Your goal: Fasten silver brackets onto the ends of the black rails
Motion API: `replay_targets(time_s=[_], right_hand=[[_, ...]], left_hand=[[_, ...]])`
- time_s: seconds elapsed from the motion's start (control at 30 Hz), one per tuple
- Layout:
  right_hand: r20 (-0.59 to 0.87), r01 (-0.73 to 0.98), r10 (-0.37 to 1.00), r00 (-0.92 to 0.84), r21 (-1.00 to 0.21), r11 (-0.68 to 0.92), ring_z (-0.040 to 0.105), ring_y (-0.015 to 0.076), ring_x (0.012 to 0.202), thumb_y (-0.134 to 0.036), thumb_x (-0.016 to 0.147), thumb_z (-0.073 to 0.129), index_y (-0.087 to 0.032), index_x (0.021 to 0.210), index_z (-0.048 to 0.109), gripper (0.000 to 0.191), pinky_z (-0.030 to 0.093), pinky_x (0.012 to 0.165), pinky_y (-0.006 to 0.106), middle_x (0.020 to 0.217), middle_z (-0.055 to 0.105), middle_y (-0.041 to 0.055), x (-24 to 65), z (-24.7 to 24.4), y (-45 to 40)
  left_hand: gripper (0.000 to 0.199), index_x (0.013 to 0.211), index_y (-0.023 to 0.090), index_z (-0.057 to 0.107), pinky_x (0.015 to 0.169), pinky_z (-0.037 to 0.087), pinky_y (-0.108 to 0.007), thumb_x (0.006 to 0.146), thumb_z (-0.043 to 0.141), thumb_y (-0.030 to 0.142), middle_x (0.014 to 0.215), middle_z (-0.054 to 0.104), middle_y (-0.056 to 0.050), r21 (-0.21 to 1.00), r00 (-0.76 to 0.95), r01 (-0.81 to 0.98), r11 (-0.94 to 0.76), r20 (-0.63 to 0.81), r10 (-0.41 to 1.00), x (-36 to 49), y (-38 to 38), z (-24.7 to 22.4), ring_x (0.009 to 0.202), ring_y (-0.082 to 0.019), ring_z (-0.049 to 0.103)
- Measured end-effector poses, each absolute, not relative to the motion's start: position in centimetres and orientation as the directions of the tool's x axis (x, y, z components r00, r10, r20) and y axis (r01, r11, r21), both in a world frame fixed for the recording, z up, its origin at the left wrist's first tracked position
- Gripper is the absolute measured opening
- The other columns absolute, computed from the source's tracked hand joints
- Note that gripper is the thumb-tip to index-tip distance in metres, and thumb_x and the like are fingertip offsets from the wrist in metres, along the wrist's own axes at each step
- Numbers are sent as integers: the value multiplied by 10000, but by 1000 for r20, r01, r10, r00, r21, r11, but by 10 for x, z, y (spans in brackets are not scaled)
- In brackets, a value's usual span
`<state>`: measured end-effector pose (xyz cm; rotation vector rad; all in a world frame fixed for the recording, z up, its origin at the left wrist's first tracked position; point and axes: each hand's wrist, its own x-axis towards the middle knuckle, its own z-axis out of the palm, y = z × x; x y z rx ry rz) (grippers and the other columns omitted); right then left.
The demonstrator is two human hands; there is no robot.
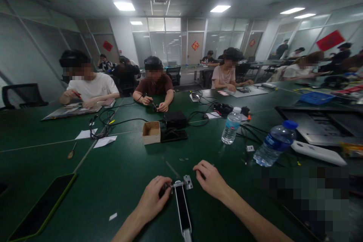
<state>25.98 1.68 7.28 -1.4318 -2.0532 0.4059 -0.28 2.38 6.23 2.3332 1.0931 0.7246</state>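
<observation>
A long narrow device (183,208) with a white frame and a dark face lies on the green table in front of me, its near end cut off by the picture's bottom edge. Small metal fittings cross its far end, and a flat metal bracket with holes (187,182) sticks out to the right. My left hand (154,198) is closed at the left of that end, thumb and fingers around a small piece mostly hidden by them. To the right of the bracket, apart from it, my right hand (212,179) has loosely bent fingers, with no held object showing.
A small cardboard box (151,133) and black adapter (175,120) stand ahead. Two water bottles (231,126) are at right, near cables and a white device (317,152). A green-edged phone (42,206) and screwdriver (72,152) lie left. Several people sit across the table.
</observation>
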Motion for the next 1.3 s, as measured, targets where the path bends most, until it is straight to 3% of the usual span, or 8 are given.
replay_targets(time_s=[0.17,0.3,0.47,0.6,0.73,1.03,1.13,1.3], right_hand=[[111,931,992,-66,-350,101,603,267,949,-194,900,485,-145,1064,649,237,521,801,395,1046,589,142,304,75,25],[-41,908,997,-61,-417,38,635,229,923,-187,906,476,-165,1046,649,224,529,750,327,1060,602,125,323,66,28],[42,856,995,-88,-507,97,622,184,751,-192,863,498,-178,894,625,131,501,653,296,905,617,73,307,70,24],[82,651,984,-158,-741,167,571,156,649,-197,856,478,-185,849,607,130,467,585,276,774,607,27,264,79,8],[74,249,961,-266,-958,143,581,149,723,-273,857,555,-187,888,597,100,475,644,264,804,616,14,226,75,-9],[-15,-136,953,-303,-989,-59,524,114,601,-517,728,725,-191,799,535,384,420,552,237,722,589,-11,205,66,-15],[-7,-77,954,-300,-997,-31,567,135,639,-509,773,686,-196,837,548,349,453,595,257,726,605,-8,205,66,-17],[140,359,962,-236,-907,220,586,160,771,-349,909,522,-201,953,625,185,473,686,292,916,642,32,226,73,-11]], left_hand=[[163,1035,203,589,719,492,-308,915,480,223,938,634,-56,610,521,559,-562,269,810,-5,24,61,793,-190,593],[183,1052,192,580,729,499,-312,907,471,214,935,637,-61,628,486,557,-543,285,827,-5,24,59,801,-192,597],[168,1026,185,576,703,501,-292,894,474,201,920,642,-54,649,392,558,-517,343,853,-6,24,59,775,-181,607],[120,976,186,588,665,489,-267,890,507,205,883,635,-41,639,408,524,-563,392,825,-1,17,65,731,-164,595],[106,956,191,605,655,479,-240,850,609,204,863,629,-30,681,480,428,-595,387,788,15,2,74,729,-154,584],[131,938,199,677,683,485,-231,923,589,296,867,647,-42,701,476,344,-625,444,759,23,-7,74,771,-157,606],[145,962,197,683,674,487,-228,927,574,287,855,637,-43,663,488,351,-661,473,734,19,-4,74,760,-152,607],[179,995,177,666,704,498,-246,925,514,240,911,635,-61,626,514,409,-664,444,734,1,10,79,802,-161,609]])
